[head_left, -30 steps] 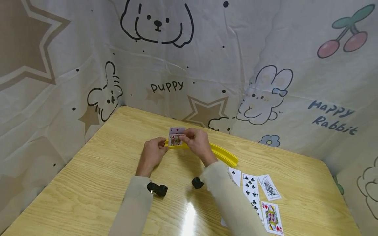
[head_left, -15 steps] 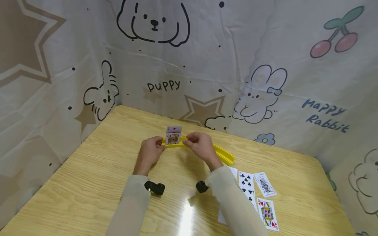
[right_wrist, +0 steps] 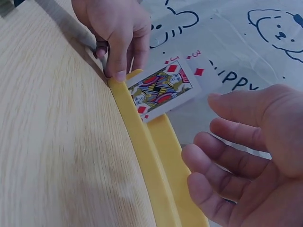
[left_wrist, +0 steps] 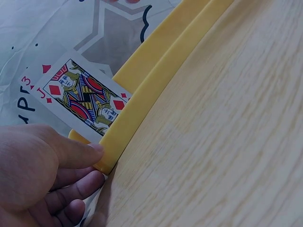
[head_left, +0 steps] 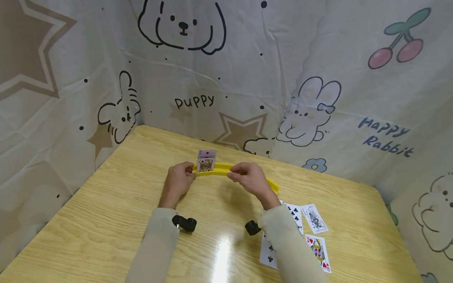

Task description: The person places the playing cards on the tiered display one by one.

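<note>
A curved yellow card holder point(head_left: 222, 169) stands on the wooden table. In its slot near the left end the jack of diamonds point(left_wrist: 85, 97) leans upright, with the three of diamonds point(right_wrist: 203, 78) behind it, mostly covered. My left hand point(head_left: 177, 181) pinches the holder's left end between thumb and fingers, as the left wrist view shows. Over the middle of the holder is my right hand point(head_left: 250, 179), its fingers loosely bent and nothing between them in the right wrist view point(right_wrist: 246, 151). The holder's right part is partly hidden behind that hand.
On the table at the right lie a joker point(head_left: 314, 218), a queen of hearts point(head_left: 319, 251) and clubs cards point(head_left: 269, 253) partly covered by my right sleeve. A printed cloth point(head_left: 198, 70) hangs behind the table's back edge.
My right hand has let go of the jack of diamonds and moved right along the holder. The jack now stands in the slot by itself. My left hand keeps its place at the end.
</note>
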Motion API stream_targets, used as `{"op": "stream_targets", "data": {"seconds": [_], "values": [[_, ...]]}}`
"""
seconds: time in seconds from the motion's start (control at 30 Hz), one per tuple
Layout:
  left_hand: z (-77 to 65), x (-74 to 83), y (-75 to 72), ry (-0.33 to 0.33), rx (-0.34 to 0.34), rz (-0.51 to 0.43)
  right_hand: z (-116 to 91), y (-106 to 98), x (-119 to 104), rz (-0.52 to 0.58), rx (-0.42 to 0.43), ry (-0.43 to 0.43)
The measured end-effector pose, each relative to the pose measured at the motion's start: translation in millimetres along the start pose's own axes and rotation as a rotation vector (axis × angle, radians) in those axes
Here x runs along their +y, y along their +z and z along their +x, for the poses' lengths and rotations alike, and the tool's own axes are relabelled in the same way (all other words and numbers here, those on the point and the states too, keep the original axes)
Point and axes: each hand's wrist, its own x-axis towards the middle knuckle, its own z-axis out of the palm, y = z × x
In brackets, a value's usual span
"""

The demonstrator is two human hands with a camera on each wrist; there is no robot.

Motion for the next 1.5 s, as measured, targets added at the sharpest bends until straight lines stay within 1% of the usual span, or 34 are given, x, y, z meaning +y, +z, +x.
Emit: {"op": "stream_targets", "data": {"seconds": [0.33, 0.53, 0.67, 0.87, 0.97, 1.23, 1.5], "values": [[-2.2, 2.5, -0.4, -0.023, -0.011, -0.003, -25, -20, 9, -0.028, 0.001, 0.056], [-3.2, 2.0, -1.2, 0.006, 0.007, 0.0, -37, -28, 14, -0.079, 0.006, 0.055], [-3.7, 1.4, -1.4, 0.009, 0.009, -0.001, -44, -31, 15, -0.103, 0.0, 0.083], [-3.0, 1.2, -0.5, 0.001, 0.003, -0.001, -53, -36, 18, -0.156, 0.002, 0.136], [-2.5, 2.1, 0.1, -0.004, 0.002, -0.001, -58, -40, 20, -0.173, 0.008, 0.146], [-2.0, 4.1, -1.0, -0.034, -0.013, -0.013, -67, -52, 26, -0.193, 0.02, 0.139], [-2.5, 3.7, 0.3, -0.039, -0.023, -0.018, -76, -60, 33, -0.22, 0.048, 0.185]]}}
